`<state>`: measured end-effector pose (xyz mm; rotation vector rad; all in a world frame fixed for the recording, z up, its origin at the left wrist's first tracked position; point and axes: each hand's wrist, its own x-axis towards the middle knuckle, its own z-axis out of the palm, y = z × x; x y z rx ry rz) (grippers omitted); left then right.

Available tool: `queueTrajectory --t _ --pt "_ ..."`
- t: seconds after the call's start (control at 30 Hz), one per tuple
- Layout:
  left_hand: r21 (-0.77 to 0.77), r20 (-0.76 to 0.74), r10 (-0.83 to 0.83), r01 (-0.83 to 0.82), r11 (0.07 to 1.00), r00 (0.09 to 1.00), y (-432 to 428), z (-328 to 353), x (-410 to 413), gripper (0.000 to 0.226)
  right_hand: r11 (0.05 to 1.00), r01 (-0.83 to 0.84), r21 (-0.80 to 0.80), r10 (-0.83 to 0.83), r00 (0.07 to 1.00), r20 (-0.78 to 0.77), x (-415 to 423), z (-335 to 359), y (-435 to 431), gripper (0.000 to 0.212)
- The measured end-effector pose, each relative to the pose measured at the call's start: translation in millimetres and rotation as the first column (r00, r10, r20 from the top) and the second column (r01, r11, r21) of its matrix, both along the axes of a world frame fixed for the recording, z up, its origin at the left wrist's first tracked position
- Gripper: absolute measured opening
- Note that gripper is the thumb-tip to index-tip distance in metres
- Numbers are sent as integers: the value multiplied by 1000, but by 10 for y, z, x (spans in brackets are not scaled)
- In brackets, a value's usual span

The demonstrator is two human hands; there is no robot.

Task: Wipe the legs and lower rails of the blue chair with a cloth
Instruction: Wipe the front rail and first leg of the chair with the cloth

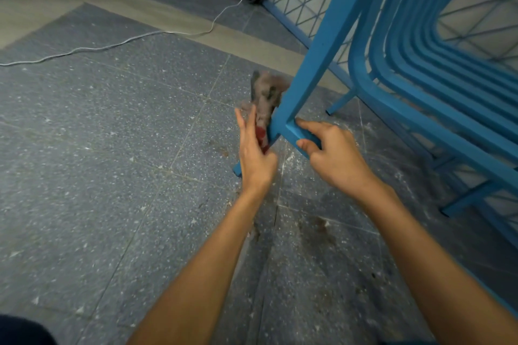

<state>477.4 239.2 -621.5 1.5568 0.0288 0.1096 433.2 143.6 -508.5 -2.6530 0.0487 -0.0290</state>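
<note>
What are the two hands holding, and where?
The left hand holds the cloth by its lower end, against the chair leg. The right hand grips the lower rail beside that leg.

A cloth (pixel 265 98) is held by the left hand (pixel 256 154) against the chair leg's (pixel 316 64) left side; the lower rail (pixel 297 132), at right, is gripped by the right hand (pixel 333 154).
</note>
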Motion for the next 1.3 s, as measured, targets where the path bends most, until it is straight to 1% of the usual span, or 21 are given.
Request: queueTrajectory --t 0.07,0.1,0.13,0.2,0.27,0.33,0.43,0.47,0.53,0.63,0.7,0.77,0.8,0.83,0.87,0.9,0.97,1.03,1.1,1.17,1.3 --pt "84 -128 -48 59 995 991 39 -338 69 91 1000 -4 12 4 1000 -2 2 5 -3 42" --pt "86 -217 -78 98 991 973 74 -493 111 88 1000 -6 16 6 1000 0 2 5 -3 42" --pt "64 -317 -109 136 989 942 116 -603 148 81 1000 -6 20 6 1000 4 -1 6 -5 42" --pt "15 -516 -141 174 985 845 184 -708 230 65 999 -4 35 4 1000 12 -5 6 -9 42" --pt "-7 -602 -138 168 986 786 207 -697 293 54 999 1 54 -2 1000 14 -6 10 -6 42" --pt "-22 -597 -120 133 991 793 190 -634 311 49 998 0 60 -1 1000 9 -12 14 4 42" --pt "-111 -523 -127 80 991 843 108 -440 236 47 999 4 50 -5 1000 5 -20 32 6 42" --pt "-135 -486 -120 61 989 866 73 -340 186 50 999 4 46 -5 1000 5 -19 34 6 42" --pt "-188 -372 -90 20 982 924 -24 -134 86 63 999 7 38 -7 1000 7 -10 36 7 42" --pt "-257 -141 -51 13 966 989 -175 60 -83 87 999 18 31 -18 1000 4 3 23 5 41" --pt "-243 -58 -15 1 970 998 -214 35 -138 94 1000 15 25 -15 1000 8 1 28 10 41" --pt "-148 -22 31 -34 988 999 -177 -123 -117 92 1000 1 15 -1 1000 21 -10 31 20 41" --pt "-98 -37 34 -38 994 999 -132 -233 -77 88 1000 -2 12 1 1000 26 -16 32 26 41" --pt "-39 -84 20 -23 999 996 -72 -358 -9 80 1000 -1 11 0 1000 31 -18 28 25 41" --pt "25 -160 -18 22 999 987 17 -478 71 70 1000 -1 10 1 999 34 -20 23 24 42" --pt "91 -243 -77 102 991 967 121 -586 154 64 1000 -1 9 0 999 36 -16 15 21 42" --pt "224 -407 -184 293 930 895 351 -765 291 62 1000 -3 2 3 999 40 -9 0 19 42" --pt "330 -495 -219 415 848 841 496 -834 363 61 1000 -6 0 6 999 46 -11 -19 13 42" --pt "349 -498 -251 458 818 830 513 -776 404 58 1000 -16 3 16 998 55 -13 -27 8 42" --pt "334 -452 -325 495 802 831 483 -576 426 54 1000 -16 11 16 998 60 -20 -23 12 42" --pt "264 -287 -521 590 764 804 498 -5 527 56 1000 -6 15 5 999 52 -19 -17 12 41"
